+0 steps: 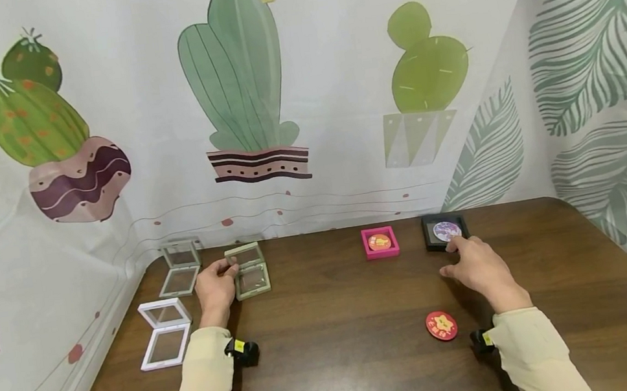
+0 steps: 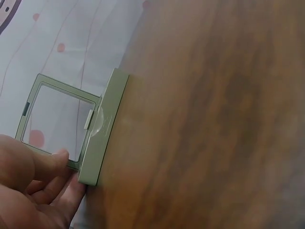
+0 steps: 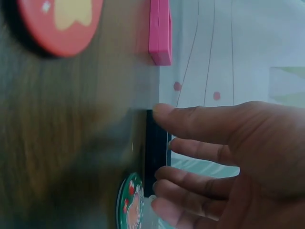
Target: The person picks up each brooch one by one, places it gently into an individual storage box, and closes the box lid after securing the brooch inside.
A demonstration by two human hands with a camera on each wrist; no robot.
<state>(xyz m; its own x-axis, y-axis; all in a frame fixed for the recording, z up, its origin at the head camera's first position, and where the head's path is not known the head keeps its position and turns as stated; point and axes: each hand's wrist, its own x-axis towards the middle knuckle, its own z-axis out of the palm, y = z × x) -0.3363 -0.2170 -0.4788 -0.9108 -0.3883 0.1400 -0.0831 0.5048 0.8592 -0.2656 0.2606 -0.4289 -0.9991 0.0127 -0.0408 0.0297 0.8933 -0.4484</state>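
Note:
At the back left, my left hand (image 1: 216, 289) holds the near side of an olive-green display frame (image 1: 251, 281). The frame stands unfolded, its clear-windowed lid (image 2: 59, 119) raised. In the left wrist view the thumb lies at the lid's edge, fingers below. My right hand (image 1: 480, 269) hovers, fingers apart, in front of a black display frame (image 1: 431, 233) that bears a purple-and-white round badge (image 1: 446, 230). In the right wrist view a green-rimmed round badge (image 3: 131, 202) lies below the right fingers; the head view hides it behind the hand.
A pink frame (image 1: 394, 239) with an orange badge (image 1: 379, 242) sits at the back. A red star badge (image 1: 442, 326) lies toward the front right. Unfolded white (image 1: 154, 332) and grey-green (image 1: 175, 289) frames stand at the left edge. Patterned cloth (image 1: 335, 88) hangs behind the table.

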